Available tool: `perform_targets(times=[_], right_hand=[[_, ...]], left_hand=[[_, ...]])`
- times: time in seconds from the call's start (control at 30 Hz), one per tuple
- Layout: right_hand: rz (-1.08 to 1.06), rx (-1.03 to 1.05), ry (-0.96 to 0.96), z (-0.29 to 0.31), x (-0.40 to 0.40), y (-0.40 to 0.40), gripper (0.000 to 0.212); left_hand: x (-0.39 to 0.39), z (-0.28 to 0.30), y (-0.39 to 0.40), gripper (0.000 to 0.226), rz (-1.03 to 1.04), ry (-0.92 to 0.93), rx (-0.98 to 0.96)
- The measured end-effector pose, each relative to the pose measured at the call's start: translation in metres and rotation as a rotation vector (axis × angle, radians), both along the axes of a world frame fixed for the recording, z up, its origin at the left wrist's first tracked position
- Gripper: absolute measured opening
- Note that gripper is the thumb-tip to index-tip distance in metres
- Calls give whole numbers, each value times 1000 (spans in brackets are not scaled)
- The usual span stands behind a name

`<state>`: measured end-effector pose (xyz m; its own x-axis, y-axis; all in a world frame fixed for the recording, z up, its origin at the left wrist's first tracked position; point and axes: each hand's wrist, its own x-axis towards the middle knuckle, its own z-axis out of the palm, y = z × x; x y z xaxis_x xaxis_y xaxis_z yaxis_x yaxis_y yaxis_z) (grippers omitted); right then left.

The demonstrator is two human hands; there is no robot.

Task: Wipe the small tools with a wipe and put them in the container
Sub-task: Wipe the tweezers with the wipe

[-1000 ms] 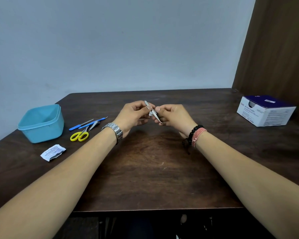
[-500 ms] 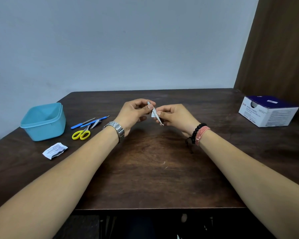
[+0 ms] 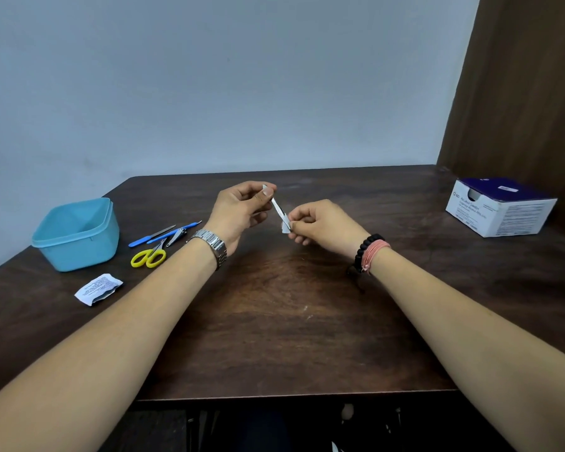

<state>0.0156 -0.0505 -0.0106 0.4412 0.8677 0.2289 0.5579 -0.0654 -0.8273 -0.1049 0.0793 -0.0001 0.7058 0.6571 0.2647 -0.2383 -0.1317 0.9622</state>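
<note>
- My left hand [image 3: 238,207] pinches slim, shiny metal tweezers [image 3: 277,206] by the top.
- My right hand [image 3: 320,225] pinches a white wipe [image 3: 286,227] (crumpled) round their tip.

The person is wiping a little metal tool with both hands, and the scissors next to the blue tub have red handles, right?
Almost. The head view shows the scissors have yellow handles, not red. The rest holds: they lie beside the blue tub, and the left hand holds the little metal tool while the right hand pinches a wipe on it.
</note>
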Motion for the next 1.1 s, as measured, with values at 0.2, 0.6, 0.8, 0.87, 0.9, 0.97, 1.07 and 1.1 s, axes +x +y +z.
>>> perform_targets(times=[0.2, 0.6, 0.8, 0.87, 0.9, 0.97, 1.07, 1.1], right_hand=[[-169, 6, -11, -2, 6, 0, 15], [-145, 225, 112, 2, 2, 0, 8], [-66, 200, 261, 3, 1, -1, 8], [-60, 191, 249, 2, 1, -1, 6], [-67, 187, 233, 1, 0, -1, 6], [-88, 182, 187, 1, -1, -1, 9], [-125, 188, 122, 1, -1, -2, 7], [-150, 187, 74, 1, -1, -2, 6]], left_hand=[[0, 5, 3, 10, 50, -93, -58], [2, -3, -5, 13, -152, 22, 161], [1, -2, -4, 18, -140, 16, 160], [1, -1, -4, 20, -124, 17, 173], [1, -1, -4, 21, -107, 14, 180], [1, -1, -3, 22, -65, 10, 199], [1, -1, -2, 21, -5, 18, 249], [2, -1, -1, 20, 25, 26, 273]])
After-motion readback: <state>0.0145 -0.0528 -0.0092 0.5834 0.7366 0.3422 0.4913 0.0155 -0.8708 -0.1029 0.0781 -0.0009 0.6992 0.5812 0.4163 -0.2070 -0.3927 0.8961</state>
